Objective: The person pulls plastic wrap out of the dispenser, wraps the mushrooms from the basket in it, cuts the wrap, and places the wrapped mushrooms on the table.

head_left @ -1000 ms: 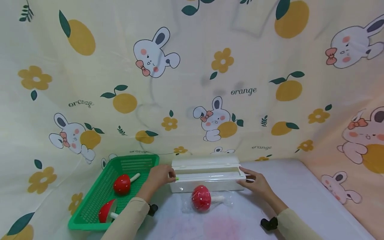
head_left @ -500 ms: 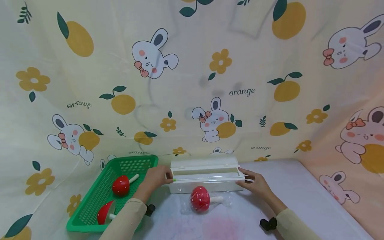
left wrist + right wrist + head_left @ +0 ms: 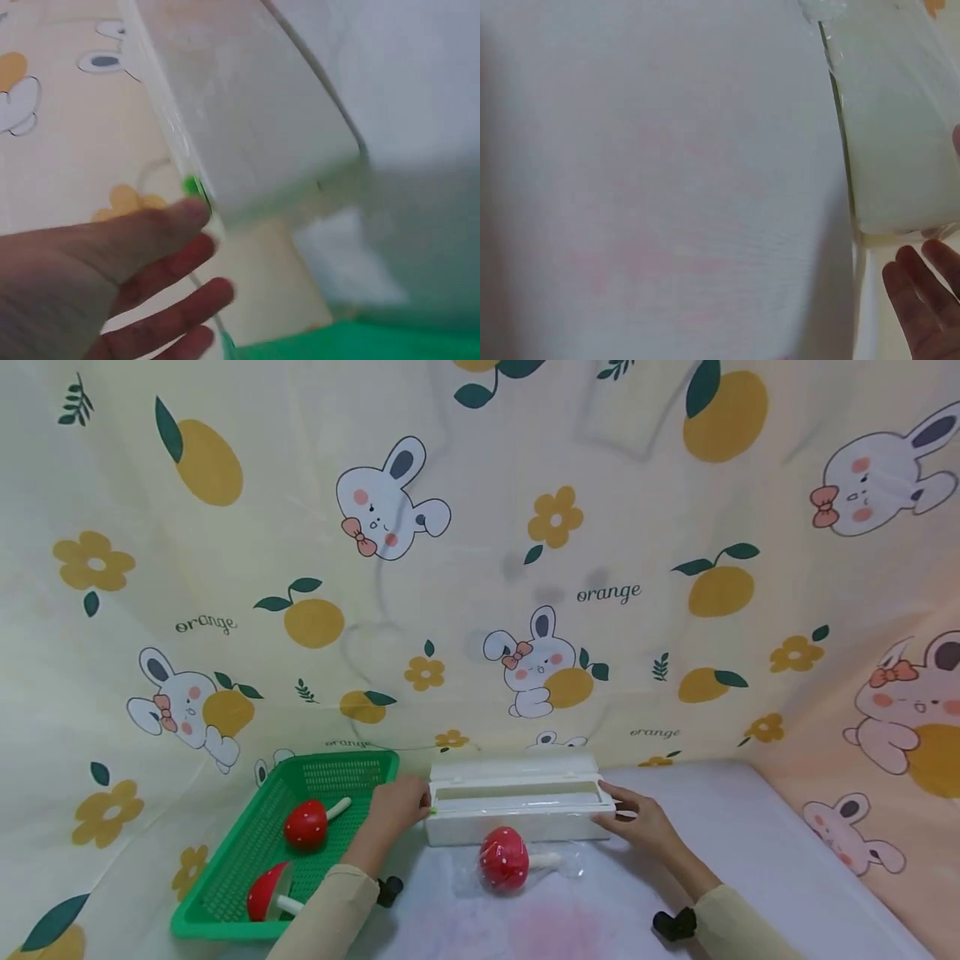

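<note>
Head view, from the left: a green basket (image 3: 225,893) sits well left of the fingers, with two red mushrooms (image 3: 305,824) in it. The left hand (image 3: 400,804) rests at the left end of a long white box (image 3: 517,814), its lid standing up at the back. From the left wrist view the fingers (image 3: 169,274) are straight and a little apart, with the thumb tip against the box corner beside a small green tab (image 3: 191,186); nothing is curled round the box. Just in front of the box, between the two hands, lies a third mushroom (image 3: 504,858) on a sheet of clear film (image 3: 566,860) spread on the white table (image 3: 750,860).

The right hand (image 3: 640,821) lies at the right end of the box, fingers loosely extended toward its end wall. In the right wrist view only the fingertips (image 3: 919,300) show, relaxed and apart, just off the box edge; whether they touch it I cannot tell.

The box looks like thin, hollow plastic: probably light, stiff and smooth, so likely to slide under a push from one side. Holding both short ends at once seems the steadiest grip. The film is flimsy and clingy, and would crumple or stick to itself if pinched carelessly.
</note>
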`<state>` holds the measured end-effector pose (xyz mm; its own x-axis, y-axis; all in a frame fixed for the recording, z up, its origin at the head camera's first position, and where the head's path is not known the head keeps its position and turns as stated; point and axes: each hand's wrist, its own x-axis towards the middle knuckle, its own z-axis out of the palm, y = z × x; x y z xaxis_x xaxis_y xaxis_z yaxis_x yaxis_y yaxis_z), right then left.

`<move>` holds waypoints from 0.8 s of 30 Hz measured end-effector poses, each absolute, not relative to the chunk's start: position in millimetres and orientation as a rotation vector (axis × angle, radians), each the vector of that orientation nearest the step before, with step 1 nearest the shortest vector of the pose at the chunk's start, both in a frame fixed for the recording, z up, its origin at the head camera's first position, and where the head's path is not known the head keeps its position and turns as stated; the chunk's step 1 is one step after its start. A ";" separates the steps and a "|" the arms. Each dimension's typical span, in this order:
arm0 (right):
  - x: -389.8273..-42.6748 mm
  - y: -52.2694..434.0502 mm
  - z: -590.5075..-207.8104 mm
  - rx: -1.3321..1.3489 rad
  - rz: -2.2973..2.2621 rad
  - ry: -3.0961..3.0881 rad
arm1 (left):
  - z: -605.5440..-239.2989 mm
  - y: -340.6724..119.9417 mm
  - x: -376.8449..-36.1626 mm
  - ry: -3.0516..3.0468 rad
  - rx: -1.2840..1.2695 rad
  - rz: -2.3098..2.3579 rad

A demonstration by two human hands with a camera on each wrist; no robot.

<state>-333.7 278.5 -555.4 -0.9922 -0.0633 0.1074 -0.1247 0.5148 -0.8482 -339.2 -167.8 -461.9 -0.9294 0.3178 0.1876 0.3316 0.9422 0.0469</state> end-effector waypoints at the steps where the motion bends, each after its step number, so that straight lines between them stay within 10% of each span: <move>1: -332.8 277.8 -555.9 0.179 1.506 -2.676 | -463.7 -165.3 -336.8 -2.906 -0.486 -0.141; 24: -315.0 253.0 -566.1 0.495 0.952 -2.262 | -504.8 -133.8 -311.9 -2.606 -0.537 -0.340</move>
<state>-315.0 253.0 -566.1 -0.7328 -0.0957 0.6737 -0.5485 0.6690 -0.5016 -311.9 -133.8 -504.8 -0.8207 0.3125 0.4784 0.4248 0.8936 0.1450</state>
